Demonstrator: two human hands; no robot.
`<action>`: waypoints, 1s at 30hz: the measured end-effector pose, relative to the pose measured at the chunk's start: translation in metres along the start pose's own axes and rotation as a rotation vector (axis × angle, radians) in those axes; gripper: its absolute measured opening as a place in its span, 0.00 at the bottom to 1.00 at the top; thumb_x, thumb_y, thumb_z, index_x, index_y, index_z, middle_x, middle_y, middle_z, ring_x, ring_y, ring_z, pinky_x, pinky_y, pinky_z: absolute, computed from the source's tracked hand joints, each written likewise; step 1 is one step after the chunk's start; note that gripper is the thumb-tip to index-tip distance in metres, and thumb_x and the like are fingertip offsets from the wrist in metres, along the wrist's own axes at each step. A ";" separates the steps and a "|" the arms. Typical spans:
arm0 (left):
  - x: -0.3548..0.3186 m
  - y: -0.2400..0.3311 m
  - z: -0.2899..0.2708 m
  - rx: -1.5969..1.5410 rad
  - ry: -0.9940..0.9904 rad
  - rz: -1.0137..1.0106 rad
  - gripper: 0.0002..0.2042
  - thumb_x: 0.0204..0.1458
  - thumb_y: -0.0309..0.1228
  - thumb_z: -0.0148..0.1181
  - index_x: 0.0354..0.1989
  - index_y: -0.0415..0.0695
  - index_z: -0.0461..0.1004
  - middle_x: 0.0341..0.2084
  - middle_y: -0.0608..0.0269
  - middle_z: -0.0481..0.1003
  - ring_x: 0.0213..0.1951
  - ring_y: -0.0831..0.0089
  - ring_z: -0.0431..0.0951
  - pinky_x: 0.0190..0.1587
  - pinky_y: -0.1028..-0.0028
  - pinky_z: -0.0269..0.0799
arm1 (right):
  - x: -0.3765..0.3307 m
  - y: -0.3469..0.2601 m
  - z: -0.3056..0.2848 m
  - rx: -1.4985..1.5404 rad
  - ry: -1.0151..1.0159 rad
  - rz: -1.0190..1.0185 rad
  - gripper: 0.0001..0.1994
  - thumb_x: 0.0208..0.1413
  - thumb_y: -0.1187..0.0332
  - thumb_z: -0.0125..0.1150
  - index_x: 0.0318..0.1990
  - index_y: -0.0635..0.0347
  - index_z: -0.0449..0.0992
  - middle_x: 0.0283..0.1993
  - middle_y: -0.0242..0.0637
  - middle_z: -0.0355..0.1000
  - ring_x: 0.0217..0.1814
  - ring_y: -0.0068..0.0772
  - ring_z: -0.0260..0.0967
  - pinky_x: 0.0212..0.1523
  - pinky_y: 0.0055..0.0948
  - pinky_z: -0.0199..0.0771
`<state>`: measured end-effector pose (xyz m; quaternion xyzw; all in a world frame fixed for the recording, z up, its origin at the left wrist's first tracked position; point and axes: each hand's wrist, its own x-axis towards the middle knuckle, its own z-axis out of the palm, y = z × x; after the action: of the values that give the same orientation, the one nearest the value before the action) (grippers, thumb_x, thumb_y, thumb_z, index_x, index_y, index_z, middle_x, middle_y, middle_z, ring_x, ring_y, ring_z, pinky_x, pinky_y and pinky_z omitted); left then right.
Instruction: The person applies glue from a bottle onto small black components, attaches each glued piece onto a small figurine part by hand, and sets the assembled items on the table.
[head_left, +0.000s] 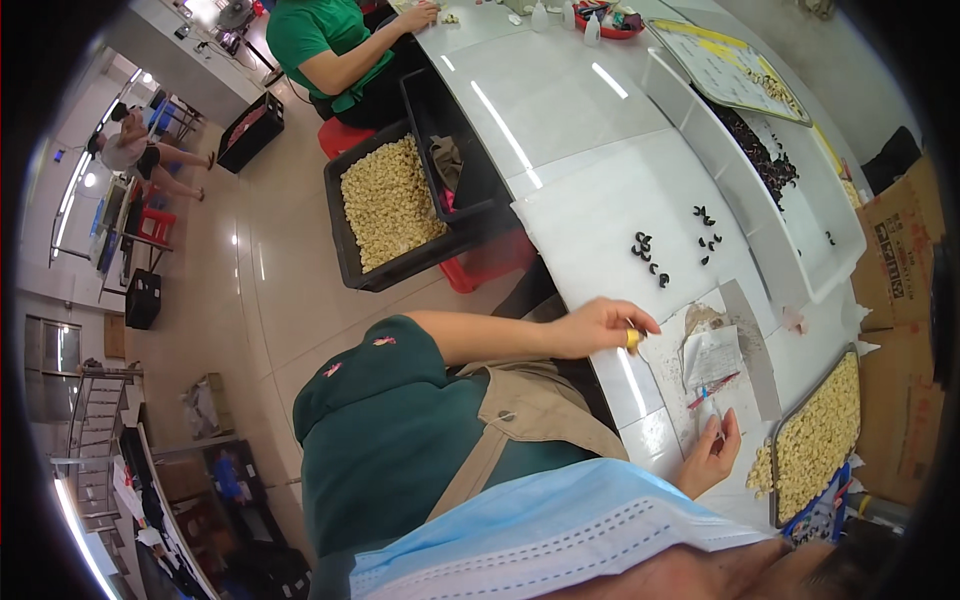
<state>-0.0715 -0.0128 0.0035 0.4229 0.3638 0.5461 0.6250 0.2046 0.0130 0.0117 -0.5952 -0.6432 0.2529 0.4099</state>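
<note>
My left hand (600, 328) hovers at the near edge of the white table, fingers curled together. A small yellow thing (632, 338) with a dark bit beside it shows at the fingertips; I cannot tell exactly what it is. My right hand (712, 458) is closed around a small white squeeze bottle (707, 410) with a blue and red tip. The bottle is over a stained work sheet (667, 375), next to a crumpled white paper (712, 357). Several small black curved pieces (645, 250) lie on the white mat beyond my left hand.
A tray of pale yellow pieces (825, 430) stands at the right. Behind the mat is a long white bin (815, 225) with dark pieces. A black crate (350, 265) of pale pieces sits left of the table, near a co-worker in a green shirt (315, 45).
</note>
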 end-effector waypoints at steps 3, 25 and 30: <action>-0.005 -0.008 0.022 -0.017 -0.128 -0.004 0.12 0.52 0.22 0.48 0.46 0.36 0.66 0.30 0.65 0.68 0.32 0.80 0.71 0.36 0.80 0.67 | -0.002 0.001 -0.003 -0.057 -0.017 -0.032 0.15 0.53 0.69 0.56 0.47 0.66 0.69 0.46 0.40 0.67 0.43 0.30 0.65 0.42 0.24 0.65; -0.024 -0.030 0.065 -0.233 -0.130 -0.223 0.12 0.49 0.22 0.53 0.43 0.35 0.68 0.36 0.58 0.74 0.33 0.75 0.76 0.32 0.81 0.71 | -0.043 -0.044 0.023 0.674 -0.305 0.110 0.11 0.54 0.71 0.52 0.42 0.63 0.62 0.38 0.39 0.69 0.39 0.25 0.67 0.42 0.23 0.68; -0.022 -0.032 0.062 -0.239 -0.102 -0.211 0.11 0.47 0.18 0.52 0.40 0.34 0.69 0.35 0.58 0.73 0.37 0.74 0.74 0.41 0.75 0.71 | -0.042 -0.042 0.028 0.526 -0.224 -0.003 0.10 0.50 0.73 0.56 0.39 0.64 0.66 0.37 0.34 0.67 0.37 0.22 0.64 0.39 0.20 0.64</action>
<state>-0.0052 -0.0439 -0.0027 0.3321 0.3067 0.4946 0.7423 0.1562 -0.0305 0.0218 -0.4359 -0.5976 0.4747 0.4770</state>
